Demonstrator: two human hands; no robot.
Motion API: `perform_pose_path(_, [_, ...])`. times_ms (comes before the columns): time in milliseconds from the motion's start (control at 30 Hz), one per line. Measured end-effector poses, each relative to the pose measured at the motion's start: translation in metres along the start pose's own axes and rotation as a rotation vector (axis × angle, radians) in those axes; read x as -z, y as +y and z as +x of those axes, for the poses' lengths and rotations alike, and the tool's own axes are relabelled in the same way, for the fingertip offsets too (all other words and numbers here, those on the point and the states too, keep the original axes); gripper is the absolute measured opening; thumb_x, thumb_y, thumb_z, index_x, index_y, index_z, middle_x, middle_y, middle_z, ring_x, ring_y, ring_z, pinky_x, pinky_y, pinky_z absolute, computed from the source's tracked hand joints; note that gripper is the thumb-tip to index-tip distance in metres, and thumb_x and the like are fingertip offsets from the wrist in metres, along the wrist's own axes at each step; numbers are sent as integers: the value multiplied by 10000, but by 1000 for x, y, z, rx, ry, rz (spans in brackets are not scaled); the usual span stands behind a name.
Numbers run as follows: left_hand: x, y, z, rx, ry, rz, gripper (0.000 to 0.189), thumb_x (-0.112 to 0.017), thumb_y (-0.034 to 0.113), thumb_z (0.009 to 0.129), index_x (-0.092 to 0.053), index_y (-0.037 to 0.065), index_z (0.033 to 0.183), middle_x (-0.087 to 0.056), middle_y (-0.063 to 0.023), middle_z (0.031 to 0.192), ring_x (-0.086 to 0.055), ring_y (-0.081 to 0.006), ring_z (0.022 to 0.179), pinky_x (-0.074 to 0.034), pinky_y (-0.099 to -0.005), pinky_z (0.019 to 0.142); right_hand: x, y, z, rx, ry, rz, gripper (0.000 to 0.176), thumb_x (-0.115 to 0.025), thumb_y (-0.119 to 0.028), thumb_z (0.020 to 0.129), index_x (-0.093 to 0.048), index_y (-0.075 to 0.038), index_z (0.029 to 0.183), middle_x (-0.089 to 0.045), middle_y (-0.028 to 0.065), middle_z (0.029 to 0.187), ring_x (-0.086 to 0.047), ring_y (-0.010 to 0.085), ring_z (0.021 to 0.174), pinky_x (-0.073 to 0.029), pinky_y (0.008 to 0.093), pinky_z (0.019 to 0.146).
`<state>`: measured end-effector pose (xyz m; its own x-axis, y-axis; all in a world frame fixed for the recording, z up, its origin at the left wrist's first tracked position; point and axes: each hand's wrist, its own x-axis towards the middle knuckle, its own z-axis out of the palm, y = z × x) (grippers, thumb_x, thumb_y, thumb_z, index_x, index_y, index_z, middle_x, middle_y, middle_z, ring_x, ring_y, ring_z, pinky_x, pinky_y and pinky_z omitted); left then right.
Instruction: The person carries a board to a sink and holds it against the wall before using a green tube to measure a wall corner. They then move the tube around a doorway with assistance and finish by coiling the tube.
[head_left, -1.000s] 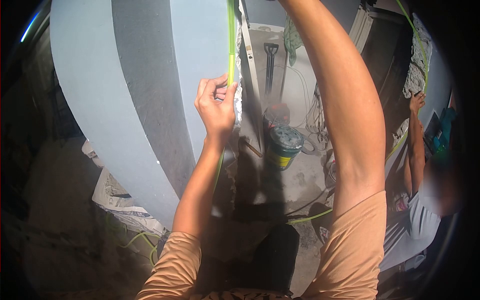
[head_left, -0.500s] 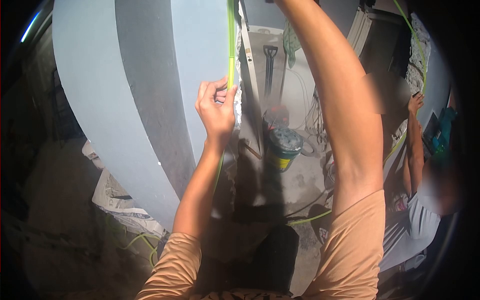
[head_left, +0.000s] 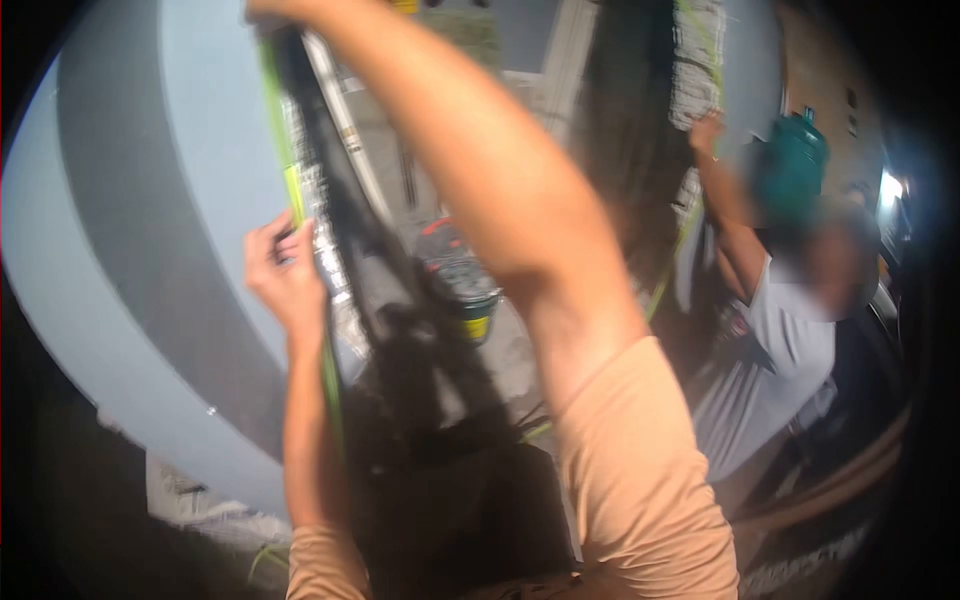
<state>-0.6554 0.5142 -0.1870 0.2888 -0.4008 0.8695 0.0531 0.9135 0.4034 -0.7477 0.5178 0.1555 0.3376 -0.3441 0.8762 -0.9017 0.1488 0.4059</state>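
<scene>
A thin green hose [head_left: 293, 185] runs up along the broken edge of the blue-grey wall [head_left: 215, 130]. My left hand [head_left: 285, 265] pinches it against that edge, thumb and fingers closed, and the hose carries on below along my forearm. At the top of the view my right arm reaches across to the upper stretch of the hose. My right hand [head_left: 268, 10] is blurred and partly cut off there, so its fingers cannot be made out.
A co-worker's hand [head_left: 706, 132] is raised at another broken wall edge, by more green hose [head_left: 662, 280]. A dark bucket [head_left: 468, 295], a white bar [head_left: 345, 125] and a teal water jug [head_left: 795, 165] stand about. Bags [head_left: 200, 505] lie low left.
The view has swung right, so the wall and hose appear further left. My right hand has come into sight at the top edge. The left hand keeps its pinch on the hose.
</scene>
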Motion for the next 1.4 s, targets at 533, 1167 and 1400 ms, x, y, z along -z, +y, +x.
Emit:
perform_pose_path(533, [-2, 0, 2, 40, -24, -12, 234, -762, 12, 922, -722, -70, 1137, -664, -78, 1010, -599, -87, 780, -473, -208, 642, -23, -33, 26, 10, -138, -127, 508, -713, -263, 842, -704, -17, 1287, -550, 263, 1439, -247, 551, 1499, -334, 507, 1210])
perform_pose_path(1167, [-3, -1, 3, 18, -18, 1, 235, -771, 28, 919, -729, -60, 1133, -667, -89, 995, -628, -106, 772, -525, -242, 691, -8, -30, 18, 63, -146, -146, 472, -682, -245, 852, -724, -36, 1273, -580, 232, 1421, -258, 546, 1496, -280, 517, 1234])
perform_pose_path(1400, [-5, -1, 3, 26, -17, 1, 235, -776, 32, 917, -730, -61, 1129, -670, -85, 1010, -620, -97, 773, -503, -228, 668, 2, -30, 15, 70, -218, -174, 463, -681, -246, 849, -731, -39, 1261, -590, 228, 1407, -257, 544, 1495, -290, 508, 1231])
